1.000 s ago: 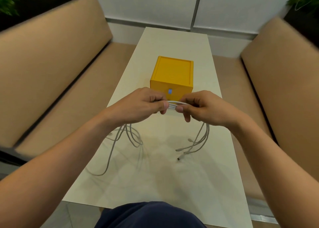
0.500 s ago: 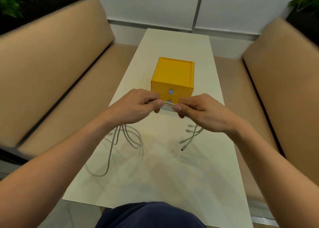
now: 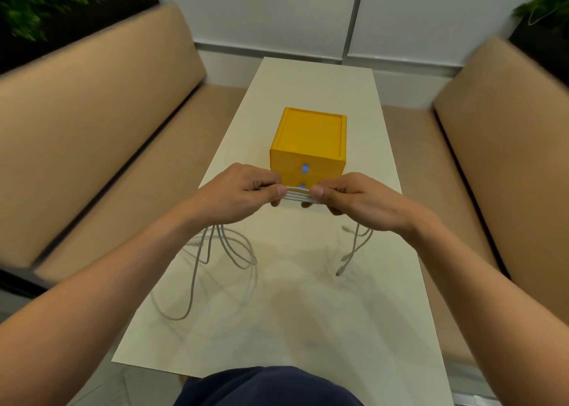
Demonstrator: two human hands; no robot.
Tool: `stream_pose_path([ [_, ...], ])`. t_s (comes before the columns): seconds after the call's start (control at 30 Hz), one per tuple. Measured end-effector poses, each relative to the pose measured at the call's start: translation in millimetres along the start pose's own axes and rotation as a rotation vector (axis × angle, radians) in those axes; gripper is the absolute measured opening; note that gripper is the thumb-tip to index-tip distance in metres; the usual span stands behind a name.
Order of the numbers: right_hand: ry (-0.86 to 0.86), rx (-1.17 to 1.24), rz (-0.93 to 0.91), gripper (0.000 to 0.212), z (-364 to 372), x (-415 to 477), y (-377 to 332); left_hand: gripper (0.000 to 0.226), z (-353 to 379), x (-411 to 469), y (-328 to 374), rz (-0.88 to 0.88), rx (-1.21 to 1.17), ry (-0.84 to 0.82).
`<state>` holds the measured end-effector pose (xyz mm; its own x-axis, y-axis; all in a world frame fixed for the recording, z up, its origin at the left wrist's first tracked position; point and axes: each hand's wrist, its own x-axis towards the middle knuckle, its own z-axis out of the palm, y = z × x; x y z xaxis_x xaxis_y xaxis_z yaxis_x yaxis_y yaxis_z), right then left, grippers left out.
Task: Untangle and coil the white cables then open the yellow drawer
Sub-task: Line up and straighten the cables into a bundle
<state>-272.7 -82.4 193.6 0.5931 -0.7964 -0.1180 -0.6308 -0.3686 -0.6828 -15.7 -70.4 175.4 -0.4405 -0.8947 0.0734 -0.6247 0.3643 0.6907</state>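
matt yellow drawer box (image 3: 308, 141), possibly plastic, smooth pale tabletop (image 3: 308, 298)

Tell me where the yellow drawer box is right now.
In the head view the yellow drawer box stands around the middle of the pale table, just beyond the left hand and right hand, which pinch the white cables before its front.

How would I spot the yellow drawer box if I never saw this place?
Find the long pale table between the two tan benches. Halfway along it, just beyond the white cables, sits the drawer box. It is the only bright yellow thing, with two small blue tabs on its front.
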Motion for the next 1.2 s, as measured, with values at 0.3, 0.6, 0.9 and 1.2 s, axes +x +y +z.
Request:
stream_pose_path([
  [0.3, 0.044, -0.062, -0.152, 0.034, -8, -9, -2, 0.029, -7, 2, 8, 0.032, -0.074, -0.15],
  [0.6, 0.113, -0.146, -0.129, 0.033, -10, -9, 4, 0.024, 5, 3, 24, -0.024, -0.007, -0.199],
  [0.9, 0.171, -0.125, -0.127, 0.031, -12, -8, 1, 0.024, 15, 8, 26, 0.012, -0.107, 0.008],
  [1.2, 0.031, -0.051, -0.104, 0.027, -22, -12, 2, 0.029, -2, 6, 20, -0.031, 0.063, -0.012],
])
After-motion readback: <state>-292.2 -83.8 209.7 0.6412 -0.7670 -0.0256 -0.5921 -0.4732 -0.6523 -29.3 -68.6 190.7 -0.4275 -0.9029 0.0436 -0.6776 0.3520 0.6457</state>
